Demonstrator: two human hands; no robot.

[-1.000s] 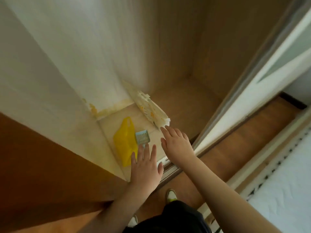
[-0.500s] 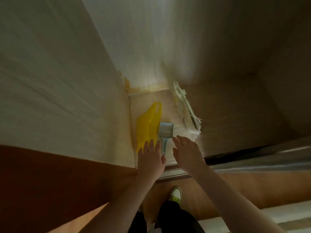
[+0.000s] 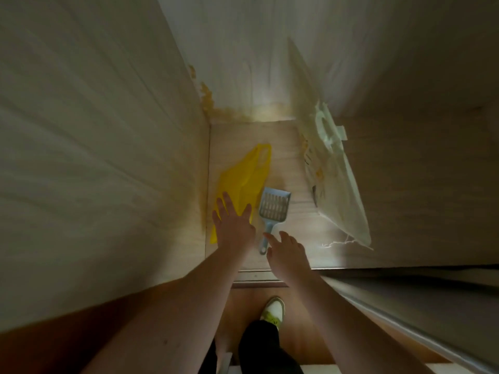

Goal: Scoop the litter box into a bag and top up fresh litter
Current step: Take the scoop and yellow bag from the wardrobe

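Both hands were open — left hand (image 3: 234,228) over the bag (image 3: 243,182), right hand (image 3: 285,252) near the scoop (image 3: 274,207). Scoop looked light and stiff — best gripped by its near handle; bag thin, slippery.

The scoop (image 3: 273,209) lies between the plastic bag (image 3: 243,182) at left and the litter sack (image 3: 332,179) at right.

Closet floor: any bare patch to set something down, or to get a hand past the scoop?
Bare wood at the back, between the yellow bag, the back wall and the leaning litter sack. A narrower strip runs between the scoop and the sack. The front left is crowded: the left hand lies over the bag, the right hand is at the scoop handle.
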